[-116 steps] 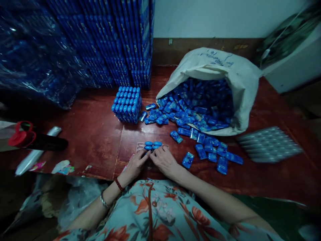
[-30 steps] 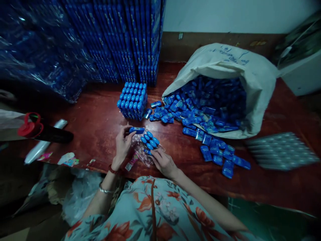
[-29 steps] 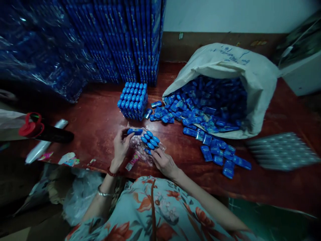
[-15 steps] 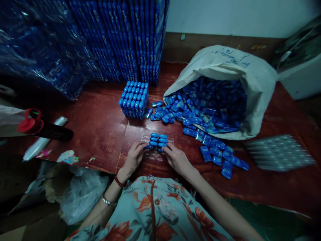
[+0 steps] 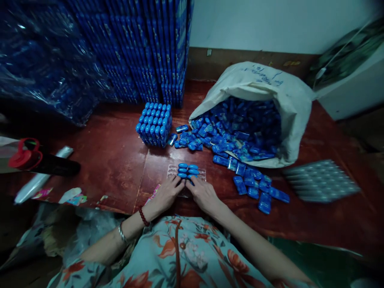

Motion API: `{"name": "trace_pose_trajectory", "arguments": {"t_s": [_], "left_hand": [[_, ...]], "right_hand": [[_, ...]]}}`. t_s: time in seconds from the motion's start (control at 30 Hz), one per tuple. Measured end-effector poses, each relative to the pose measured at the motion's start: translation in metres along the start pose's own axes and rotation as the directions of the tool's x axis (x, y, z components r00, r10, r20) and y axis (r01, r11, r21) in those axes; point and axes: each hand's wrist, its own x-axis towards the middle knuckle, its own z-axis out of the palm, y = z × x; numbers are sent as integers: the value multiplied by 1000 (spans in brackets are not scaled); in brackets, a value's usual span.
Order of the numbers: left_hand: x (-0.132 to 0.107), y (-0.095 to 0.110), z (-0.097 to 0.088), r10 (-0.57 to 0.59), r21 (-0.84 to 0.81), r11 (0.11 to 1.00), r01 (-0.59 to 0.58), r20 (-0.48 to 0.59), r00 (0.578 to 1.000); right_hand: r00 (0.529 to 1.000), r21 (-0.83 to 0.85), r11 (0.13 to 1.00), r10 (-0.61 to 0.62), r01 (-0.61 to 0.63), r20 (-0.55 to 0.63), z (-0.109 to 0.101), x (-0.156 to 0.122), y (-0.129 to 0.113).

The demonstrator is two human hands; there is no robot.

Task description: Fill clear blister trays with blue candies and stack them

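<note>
A clear plastic blister tray (image 5: 202, 174) lies on the table in front of me, with several small glossy blue cases (image 5: 183, 170) standing in its middle in two columns. My left hand (image 5: 165, 194) bends over the near left part, its fingertips on the nearest cases of the left column. From the right, my right hand (image 5: 204, 195) does the same at the right column. Both thumbs and index fingers come close together at the middle. The fingers cover the near end of the tray, and what lies under them is hidden.
A block of packed blue cases (image 5: 153, 125) stands behind the tray. A white sack (image 5: 288, 100) spills loose blue cases (image 5: 252, 180) onto the red-brown table (image 5: 111, 156). Stacked clear trays (image 5: 322, 182) lie right; a red-lidded bottle (image 5: 57, 164) lies left. Tall blue stacks (image 5: 135, 52) rise behind.
My hands have moved inward and toward each other, from the outer sides of the cases to the near middle of the tray. The view has shifted slightly.
</note>
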Motion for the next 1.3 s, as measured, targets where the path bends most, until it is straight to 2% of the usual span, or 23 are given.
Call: {"name": "trace_pose_trajectory", "arguments": {"t_s": [0.13, 0.23, 0.3, 0.37, 0.43, 0.47, 0.53, 0.6, 0.7, 0.8, 0.9, 0.97, 1.07, 1.1, 1.17, 1.23, 1.27, 1.3], "left_hand": [[12, 4, 4, 16, -6, 1000, -16, 7, 1000], [16, -1, 7, -15, -106, 994, 2, -122, 992], [22, -13, 7, -83, -244, 969, 24, -236, 968], [35, -31, 4, -206, -383, 921, 70, -326, 923], [59, -48, 1, -315, -439, 888, 137, -365, 876], [74, -56, -1, -344, -418, 891, 178, -364, 866], [107, -68, -3, -345, -263, 926, 272, -294, 891], [139, -73, -5, -325, -21, 945, 326, -148, 934], [172, -75, -6, -294, 184, 941, 285, 20, 956], [179, -76, -5, -265, 206, 947, 248, 60, 962], [168, -73, -3, -247, 220, 949, 225, 80, 966], [158, -70, 0, -241, 225, 950, 217, 85, 967], [147, -66, 3, -245, 233, 948, 219, 89, 965], [146, -65, 4, -249, 234, 947, 222, 92, 964], [147, -64, 4, -248, 232, 948, 220, 96, 964], [154, -62, 3, -219, 221, 957, 190, 111, 969], [158, -62, 3, -190, 207, 965, 159, 140, 972], [162, -62, 4, -158, 188, 974, 124, 178, 971]], "right_hand": [[995, 7, 995, 99, -98, -31, 0, -2, 5], [986, 37, 991, 132, -129, -103, 4, -12, 8], [972, 97, 988, 134, -117, -195, 8, -19, 14], [941, 164, 979, 167, -122, -296, 9, -21, 25], [899, 212, 962, 239, -169, -368, 7, -12, 44], [882, 224, 956, 267, -191, -389, 4, -3, 55], [883, 207, 962, 251, -181, -396, -4, 24, 77], [933, 120, 990, 116, -80, -340, -10, 56, 96], [978, -22, 999, -37, 34, -204, -11, 95, 112], [981, -41, 998, -63, 57, -182, -1, 106, 116], [977, -14, 998, -69, 68, -203, 12, 93, 118], [964, 48, 997, -53, 68, -261, 20, 77, 121], [896, 272, 962, 87, 39, -435, 31, 47, 127], [852, 368, 930, 183, 13, -491, 34, 35, 129], [727, 578, 815, 428, -52, -538, 40, 10, 129], [623, 781, 619, 643, -81, -445, 44, -16, 125], [606, 859, 507, 706, -71, -367, 46, -29, 120], [619, 914, 403, 731, -51, -288, 46, -40, 114]]}}
